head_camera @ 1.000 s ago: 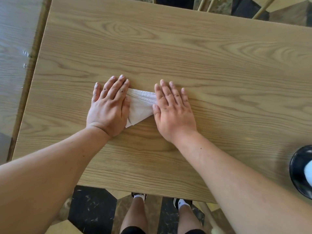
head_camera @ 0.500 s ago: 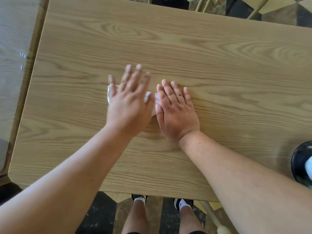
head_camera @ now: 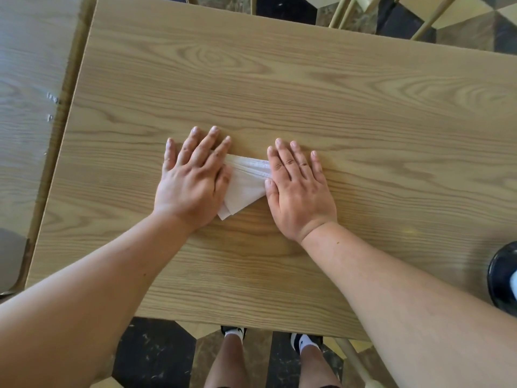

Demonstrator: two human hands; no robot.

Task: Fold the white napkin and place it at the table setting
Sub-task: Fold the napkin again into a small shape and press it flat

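Woodgrain fills the view: a pale oak-look table (head_camera: 307, 88) with long streaks and a knot swirl up around 12 o'clock. My left hand (head_camera: 193, 177) lies flat, palm down, fingers spread and pointing toward 12, pressing one end of the white napkin (head_camera: 244, 184). My right hand (head_camera: 298, 189) lies flat too, fingers extended, covering the other end. Neither hand grips anything; both are open and pressed down on the cloth. The napkin sits on the table between them, near the middle of the tabletop, folded into a triangle with its point aimed toward 6 o'clock and its layered edge running along the top. At 3 o'clock a dark round dish (head_camera: 503, 278) peeks in at the frame's edge. At 9 o'clock, a second wood surface (head_camera: 25, 107) beside the table. Down at 6, dark and tan floor tiles (head_camera: 151, 357), my shoes (head_camera: 303, 341) on them. Chair legs (head_camera: 340, 12) at 1 o'clock.
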